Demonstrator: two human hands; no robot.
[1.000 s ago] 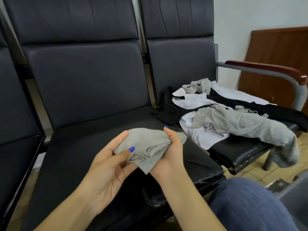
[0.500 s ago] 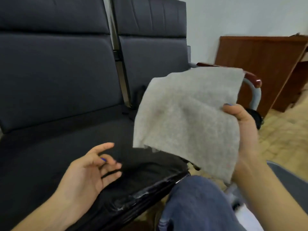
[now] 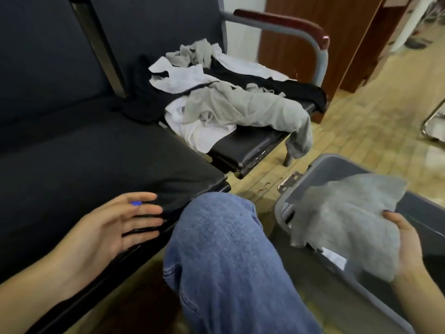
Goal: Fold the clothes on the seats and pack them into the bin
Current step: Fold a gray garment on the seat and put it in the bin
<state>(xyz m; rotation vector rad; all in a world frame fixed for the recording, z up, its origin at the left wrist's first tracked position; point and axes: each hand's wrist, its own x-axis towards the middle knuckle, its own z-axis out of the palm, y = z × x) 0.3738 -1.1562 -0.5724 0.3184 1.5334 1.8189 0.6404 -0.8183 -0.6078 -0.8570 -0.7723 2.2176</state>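
Note:
My right hand [image 3: 404,244] grips a folded grey cloth [image 3: 344,220] by its near edge and holds it over the open grey bin [image 3: 337,166] on the floor at the lower right. A bit of white fabric [image 3: 333,257] shows inside the bin under the cloth. My left hand [image 3: 113,227] hovers over the front edge of the near dark seat [image 3: 96,160], fingers straight, holding nothing. A heap of unfolded clothes [image 3: 216,97] in grey, white and black lies on the far seat, one grey piece hanging over its front corner.
My knee in blue jeans [image 3: 226,256] sits between the seat and the bin. The far seat has a metal armrest with a red-brown pad [image 3: 289,22]. A brown wooden cabinet [image 3: 337,44] stands behind it. The floor is tan tile [image 3: 361,121].
My right hand has carried the grey cloth from chest height down and right, over the bin. The view has swung down. My left hand stays by the seat, fingers straighter.

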